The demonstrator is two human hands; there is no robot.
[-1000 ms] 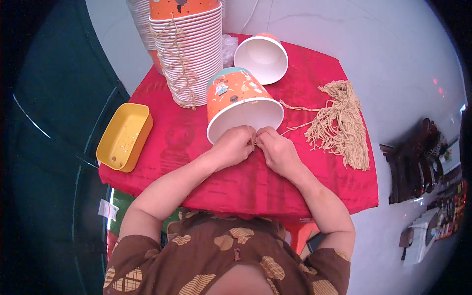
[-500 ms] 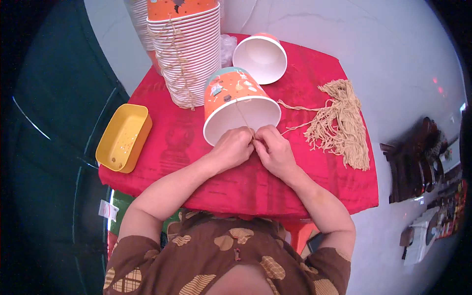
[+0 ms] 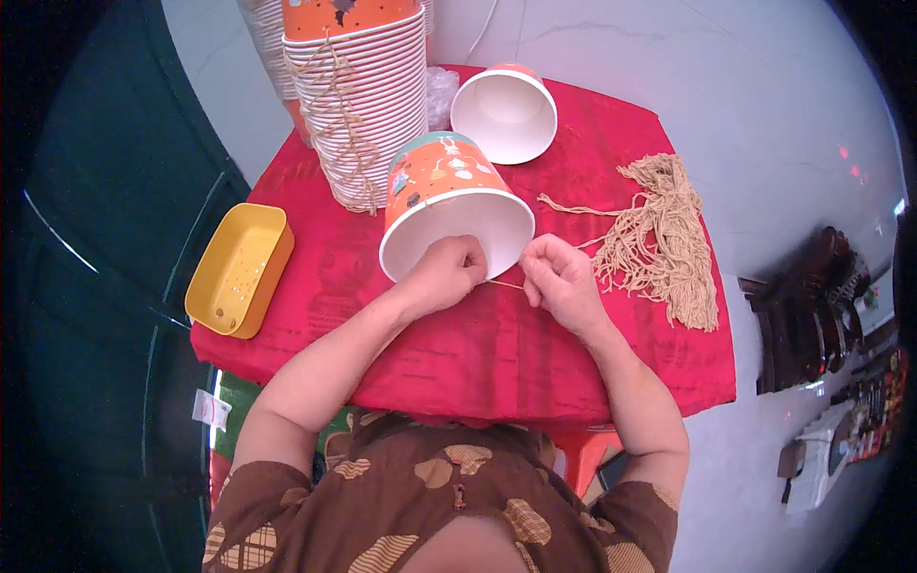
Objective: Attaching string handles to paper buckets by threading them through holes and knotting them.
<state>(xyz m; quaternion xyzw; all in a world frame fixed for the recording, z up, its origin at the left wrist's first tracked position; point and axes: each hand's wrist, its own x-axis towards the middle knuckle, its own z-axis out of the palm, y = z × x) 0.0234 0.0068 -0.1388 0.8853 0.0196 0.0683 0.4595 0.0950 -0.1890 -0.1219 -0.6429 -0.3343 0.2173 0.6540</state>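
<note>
An orange paper bucket point(image 3: 447, 172) with a white rim and printed figures lies on its side, its mouth toward me. My left hand point(image 3: 447, 274) is closed in front of the mouth, pinching a tan string. My right hand point(image 3: 562, 282) is closed a little to the right, by the bucket's rim, gripping the same string. A short length of string point(image 3: 504, 284) runs taut between the two hands. Right of my hands lies a bundle of tan strings point(image 3: 669, 244), with a couple of loose strands reaching toward the bucket.
A tall stack of nested paper buckets point(image 3: 361, 115), with strings hanging down its side, stands at the back left. Another bucket point(image 3: 506, 113) lies behind. A yellow tray point(image 3: 218, 286) with small bits sits at the left edge of the red tablecloth point(image 3: 458, 372).
My hands have moved apart, the right one going right, stretching the string between them. The bucket has shifted slightly left and turned a little.
</note>
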